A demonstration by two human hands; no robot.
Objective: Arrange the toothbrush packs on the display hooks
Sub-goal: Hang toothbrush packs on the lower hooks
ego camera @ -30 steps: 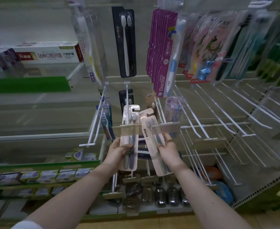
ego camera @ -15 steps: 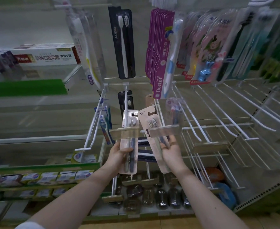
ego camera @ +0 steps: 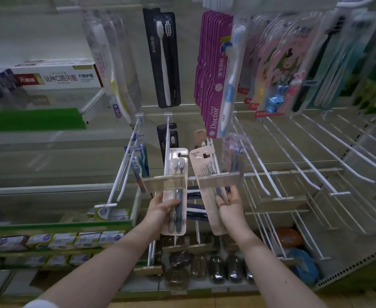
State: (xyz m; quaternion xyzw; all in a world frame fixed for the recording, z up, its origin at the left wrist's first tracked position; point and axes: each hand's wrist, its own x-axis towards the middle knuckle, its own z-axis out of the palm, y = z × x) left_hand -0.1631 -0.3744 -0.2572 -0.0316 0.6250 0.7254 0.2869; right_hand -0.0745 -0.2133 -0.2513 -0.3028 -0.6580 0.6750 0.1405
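Observation:
My left hand (ego camera: 160, 210) grips a white toothbrush pack (ego camera: 175, 196) by its lower half, holding it upright against a white display hook (ego camera: 166, 147); a clear price tag hides the pack's middle. My right hand (ego camera: 229, 205) holds a beige toothbrush pack (ego camera: 201, 161), tilted a little left, its hanging hole near the neighbouring hook (ego camera: 214, 156). The two packs stand apart, side by side. Whether either hole is threaded on a hook I cannot tell.
A black AUBO pack (ego camera: 162, 58), purple Doctor packs (ego camera: 213, 74) and children's packs (ego camera: 280, 70) hang above. Several bare white hooks (ego camera: 304, 156) jut out to the right. Toothpaste boxes (ego camera: 56, 76) fill shelves at left; dark packets (ego camera: 195, 265) sit below.
Both packs have risen slightly and moved apart. The beige pack shifted right, away from the white one, toward its own hook.

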